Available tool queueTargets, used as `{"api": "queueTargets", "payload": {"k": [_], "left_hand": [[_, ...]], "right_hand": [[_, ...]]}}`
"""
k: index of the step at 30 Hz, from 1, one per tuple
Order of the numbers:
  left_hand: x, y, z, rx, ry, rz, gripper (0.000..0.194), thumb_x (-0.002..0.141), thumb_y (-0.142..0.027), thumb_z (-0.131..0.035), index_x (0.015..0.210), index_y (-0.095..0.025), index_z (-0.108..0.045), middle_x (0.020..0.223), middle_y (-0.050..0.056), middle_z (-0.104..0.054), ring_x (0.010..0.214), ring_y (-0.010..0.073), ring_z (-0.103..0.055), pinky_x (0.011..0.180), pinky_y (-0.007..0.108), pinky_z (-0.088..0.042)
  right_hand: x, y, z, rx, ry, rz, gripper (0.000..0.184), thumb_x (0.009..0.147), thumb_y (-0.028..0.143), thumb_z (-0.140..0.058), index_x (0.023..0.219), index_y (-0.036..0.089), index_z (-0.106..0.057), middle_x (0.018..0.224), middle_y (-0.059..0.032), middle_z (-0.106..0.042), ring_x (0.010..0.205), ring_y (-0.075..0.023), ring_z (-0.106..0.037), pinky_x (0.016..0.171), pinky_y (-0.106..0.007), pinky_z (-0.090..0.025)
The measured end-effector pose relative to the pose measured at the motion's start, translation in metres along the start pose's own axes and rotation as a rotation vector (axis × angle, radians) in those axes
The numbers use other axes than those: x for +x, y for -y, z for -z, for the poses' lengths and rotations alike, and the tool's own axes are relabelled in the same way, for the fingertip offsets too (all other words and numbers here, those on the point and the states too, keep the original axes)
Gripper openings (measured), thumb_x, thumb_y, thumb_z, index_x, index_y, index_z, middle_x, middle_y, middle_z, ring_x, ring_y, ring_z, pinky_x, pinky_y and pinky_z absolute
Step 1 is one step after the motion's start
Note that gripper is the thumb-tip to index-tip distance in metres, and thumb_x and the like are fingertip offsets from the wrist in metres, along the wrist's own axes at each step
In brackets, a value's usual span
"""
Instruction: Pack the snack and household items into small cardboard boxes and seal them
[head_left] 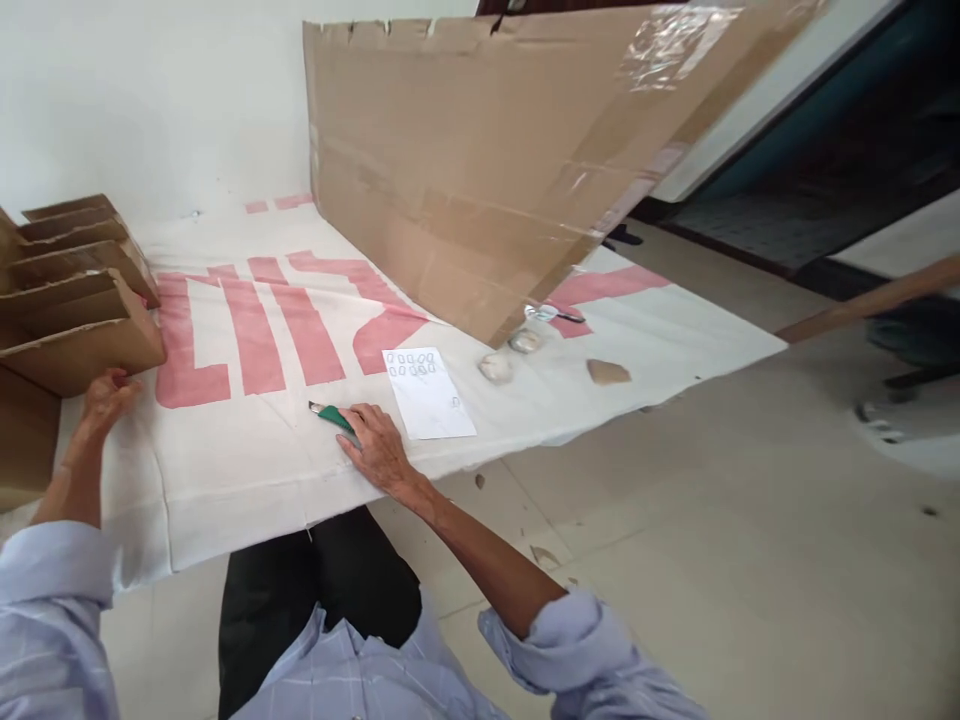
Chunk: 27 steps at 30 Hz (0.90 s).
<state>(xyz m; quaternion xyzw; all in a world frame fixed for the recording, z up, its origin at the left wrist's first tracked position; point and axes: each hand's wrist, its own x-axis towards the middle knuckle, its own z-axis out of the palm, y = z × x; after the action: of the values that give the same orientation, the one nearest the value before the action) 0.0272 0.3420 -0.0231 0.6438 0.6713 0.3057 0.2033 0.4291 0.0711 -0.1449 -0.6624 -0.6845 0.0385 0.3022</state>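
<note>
On the cloth-covered table, my right hand (377, 445) is closed over a green utility knife (332, 415). The knife's tip points left, and its rear end is hidden under my fingers. At the left, my left hand (105, 402) has its fingers curled against the lower front edge of a cardboard box with upright dividers (82, 345). Part of those fingers is hidden by the cardboard. Just right of my right hand lies a white sheet of paper (439, 410) with small drawn shapes in rows.
A large cardboard sheet (450, 160) with clear tape stands upright across the table. Near its lower corner are two pale roundish lumps (495, 368), a dark-tipped tool (561, 315) and a cardboard scrap (607, 372). The white cloth (247, 460) carries red printing. Scraps lie on the tiled floor (600, 600).
</note>
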Motion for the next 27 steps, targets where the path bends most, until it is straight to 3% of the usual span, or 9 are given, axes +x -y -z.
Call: {"api": "queueTargets", "payload": {"k": [6, 12, 20, 24, 27], "left_hand": [[-0.074, -0.012, 0.010, 0.026, 0.023, -0.058, 0.019, 0.072, -0.027, -0.077, 0.085, -0.024, -0.063, 0.100, 0.007, -0.076, 0.110, 0.0319, -0.072, 0.105, 0.046, -0.058], [-0.177, -0.002, 0.004, -0.069, 0.039, -0.140, 0.024, 0.080, -0.028, -0.080, 0.104, -0.023, -0.077, 0.120, 0.011, -0.080, 0.117, 0.0317, -0.074, 0.103, 0.047, -0.061], [-0.297, 0.029, -0.008, -0.134, -0.079, -0.066, 0.031, 0.083, -0.021, -0.085, 0.114, -0.024, -0.078, 0.126, 0.012, -0.079, 0.118, 0.0307, -0.075, 0.104, 0.048, -0.062], [-0.337, 0.041, 0.010, -0.142, -0.195, -0.033, 0.031, 0.083, -0.020, -0.084, 0.112, -0.025, -0.076, 0.123, 0.010, -0.078, 0.116, 0.0300, -0.074, 0.101, 0.047, -0.063], [-0.354, 0.055, 0.044, -0.125, -0.351, 0.007, 0.033, 0.087, -0.028, -0.081, 0.119, -0.025, -0.073, 0.123, 0.011, -0.073, 0.119, 0.0315, -0.071, 0.097, 0.047, -0.063]], "right_hand": [[-0.007, -0.003, -0.012, 0.001, -0.102, 0.068, 0.037, 0.104, 0.029, -0.057, 0.137, 0.018, -0.070, 0.125, -0.0174, -0.073, 0.115, -0.0364, -0.064, 0.096, -0.050, -0.054], [-0.014, -0.005, -0.016, -0.029, -0.138, 0.075, 0.035, 0.102, 0.031, -0.054, 0.130, 0.018, -0.071, 0.119, -0.0174, -0.074, 0.108, -0.0353, -0.065, 0.093, -0.049, -0.054], [-0.027, -0.026, -0.030, -0.096, -0.156, 0.103, 0.036, 0.100, 0.040, -0.052, 0.120, 0.020, -0.074, 0.111, -0.0201, -0.073, 0.102, -0.0402, -0.064, 0.087, -0.053, -0.053], [-0.029, -0.031, -0.033, -0.123, -0.140, 0.119, 0.042, 0.100, 0.043, -0.049, 0.120, 0.016, -0.074, 0.111, -0.0227, -0.074, 0.103, -0.0426, -0.066, 0.087, -0.055, -0.054], [-0.029, -0.032, -0.034, -0.128, -0.140, 0.113, 0.042, 0.100, 0.044, -0.048, 0.119, 0.017, -0.074, 0.110, -0.0220, -0.074, 0.103, -0.0420, -0.066, 0.088, -0.054, -0.054]]}}
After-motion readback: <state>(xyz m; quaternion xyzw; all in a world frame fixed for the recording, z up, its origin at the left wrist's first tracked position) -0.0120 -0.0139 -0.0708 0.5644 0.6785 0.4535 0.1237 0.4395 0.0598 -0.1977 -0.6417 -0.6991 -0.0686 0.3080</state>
